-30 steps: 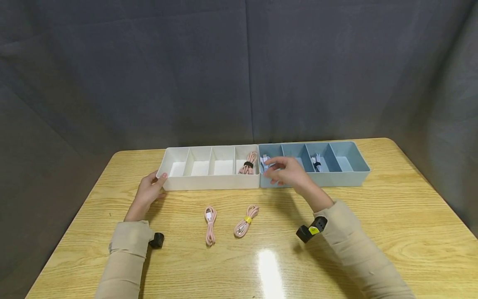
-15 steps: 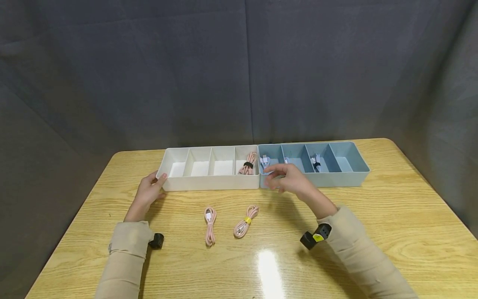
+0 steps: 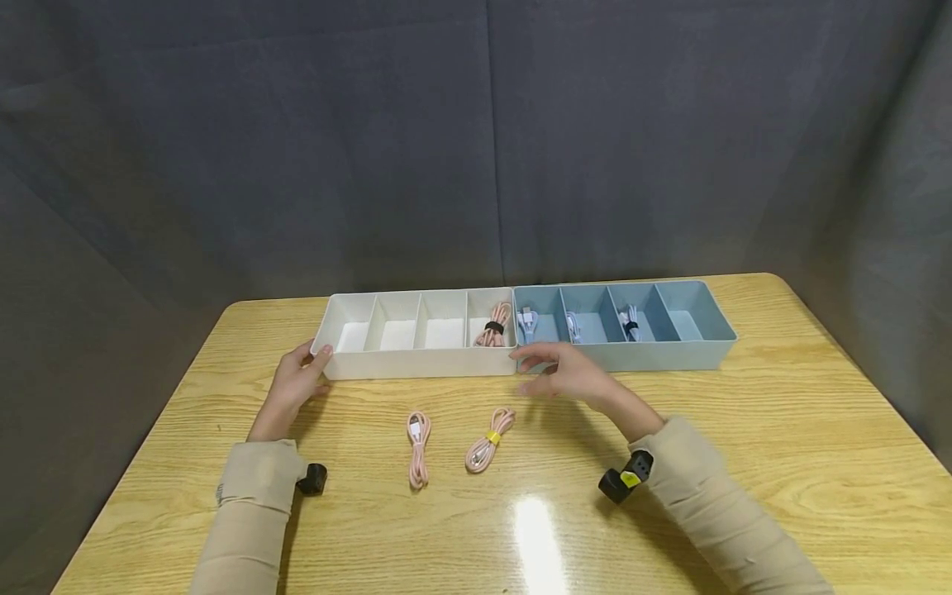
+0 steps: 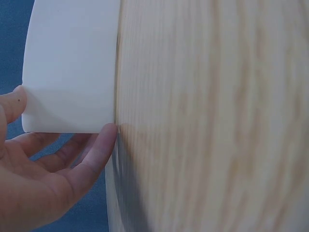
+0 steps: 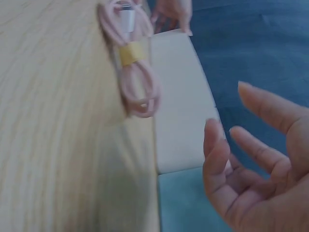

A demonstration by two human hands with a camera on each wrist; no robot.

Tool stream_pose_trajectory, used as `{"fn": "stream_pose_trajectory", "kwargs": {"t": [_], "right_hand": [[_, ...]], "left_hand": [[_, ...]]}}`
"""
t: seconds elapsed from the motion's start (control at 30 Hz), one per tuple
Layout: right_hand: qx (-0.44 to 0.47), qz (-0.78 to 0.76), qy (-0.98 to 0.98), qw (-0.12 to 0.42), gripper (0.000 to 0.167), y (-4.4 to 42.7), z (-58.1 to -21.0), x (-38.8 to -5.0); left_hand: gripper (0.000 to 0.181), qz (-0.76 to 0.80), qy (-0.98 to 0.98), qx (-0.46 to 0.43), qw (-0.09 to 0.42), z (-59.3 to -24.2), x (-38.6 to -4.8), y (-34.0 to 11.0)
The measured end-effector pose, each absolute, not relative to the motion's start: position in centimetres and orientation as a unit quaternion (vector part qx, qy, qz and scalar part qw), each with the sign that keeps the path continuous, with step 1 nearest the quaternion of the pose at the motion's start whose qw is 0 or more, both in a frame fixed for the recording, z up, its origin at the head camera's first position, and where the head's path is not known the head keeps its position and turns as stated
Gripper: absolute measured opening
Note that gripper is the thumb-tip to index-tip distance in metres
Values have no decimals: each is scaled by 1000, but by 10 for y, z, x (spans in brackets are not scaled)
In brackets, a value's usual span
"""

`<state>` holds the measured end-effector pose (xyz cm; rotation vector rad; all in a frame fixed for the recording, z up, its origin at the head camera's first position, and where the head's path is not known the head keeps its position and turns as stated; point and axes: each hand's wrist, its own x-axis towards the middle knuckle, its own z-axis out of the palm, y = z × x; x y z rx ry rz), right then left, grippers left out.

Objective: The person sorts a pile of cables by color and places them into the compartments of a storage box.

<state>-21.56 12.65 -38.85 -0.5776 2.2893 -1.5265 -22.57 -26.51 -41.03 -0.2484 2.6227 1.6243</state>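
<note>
Two trays stand end to end near the back edge of the desk (image 3: pixel 357 537), the white tray (image 3: pixel 416 364) toward the back left corner and the blue tray (image 3: pixel 669 357) toward the back right corner. The left hand (image 3: pixel 296 382) grips the left end of the white tray, thumb at the rim and fingers against the end wall, one fingertip down at the bottom corner in the left wrist view. The right hand (image 3: pixel 568 373) holds nothing; its fingers are apart and loosely bent, in front of the join between the trays. On the desk, nearer its front edge than the trays, lie two coiled pink cables: the left cable (image 3: pixel 419 450), lying almost straight toward the front edge, and the yellow-tied cable (image 3: pixel 485 451), slanting, its upper end near the right hand. A black-tied pink cable (image 3: pixel 494 316) sits in the white tray's rightmost compartment. In the blue tray, counting from the left, a pale cable (image 3: pixel 529 322) lies in the first compartment, a partly hidden cable (image 3: pixel 573 327) in the second, and a pale cable with a black tie (image 3: pixel 632 322) in the third. A dark curtain (image 3: pixel 297 165) hangs behind the back edge.
</note>
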Motion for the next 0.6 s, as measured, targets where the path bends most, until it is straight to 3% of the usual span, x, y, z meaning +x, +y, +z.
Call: {"fn": "stream_pose_trajectory", "kwargs": {"t": [0.27,0.6], "right_hand": [[-268,-545,775,175,54,123,-405,-221],[-279,-530,764,241,58,118,-412,-222]], "left_hand": [[58,523,848,-80,27,-408,-225,-264],[59,526,846,-81,25,-409,-226,-264]]}}
